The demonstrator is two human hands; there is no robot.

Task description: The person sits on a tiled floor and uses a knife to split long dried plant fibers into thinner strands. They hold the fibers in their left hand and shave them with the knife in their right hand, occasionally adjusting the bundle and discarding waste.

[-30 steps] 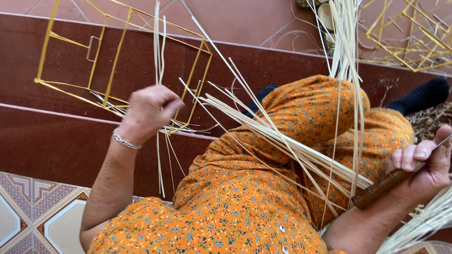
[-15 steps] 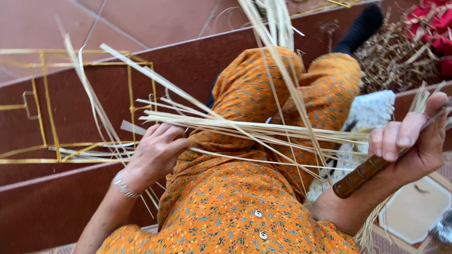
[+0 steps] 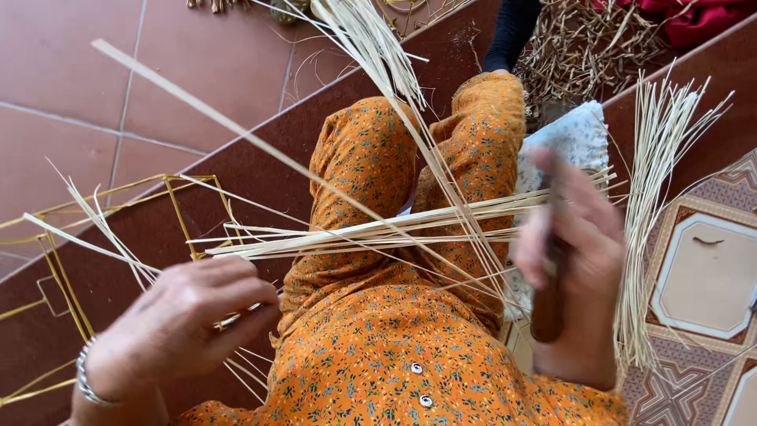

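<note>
A yellow wire frame (image 3: 181,217) lies at the left on the dark red step (image 3: 260,170), which borders reddish-brown floor tiles (image 3: 71,71). At the top right a heap of dry brown scraps (image 3: 599,47) sits beside a red cloth (image 3: 702,20), and a pale patterned cloth (image 3: 576,138) lies just below the heap. Patterned floor tiles (image 3: 706,272) with cream centres fill the lower right corner.
</note>
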